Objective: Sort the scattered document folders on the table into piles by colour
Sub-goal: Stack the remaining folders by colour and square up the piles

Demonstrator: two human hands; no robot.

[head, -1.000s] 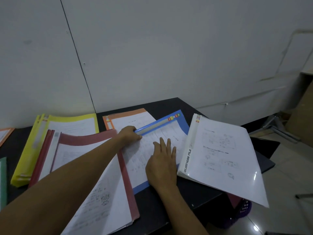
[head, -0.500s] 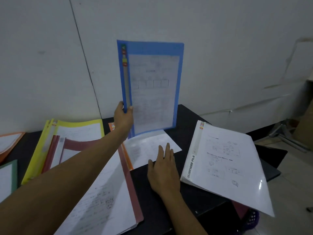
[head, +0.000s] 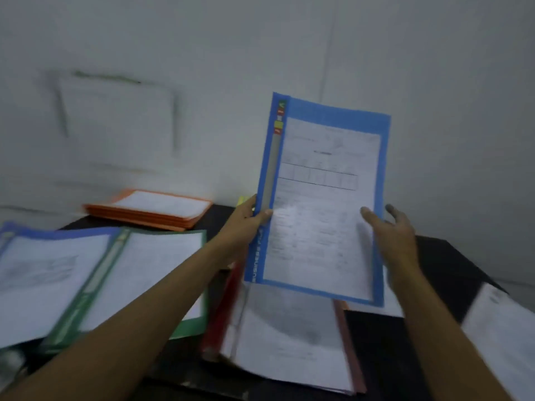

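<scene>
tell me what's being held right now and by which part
The blue folder, upright above the table. The left hand pinches its spine edge, below the middle; the right hand is at its right edge, but whether it grips is unclear.

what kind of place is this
Probably an office or study corner: a dark table against a plain white wall, a pile of orange plastic folders, and a blue plastic folder held up.

held folder (head: 327,183) over table (head: 451,264) | stack (head: 150,211) rear-left | pile (head: 289,342) beneath held folder
</scene>
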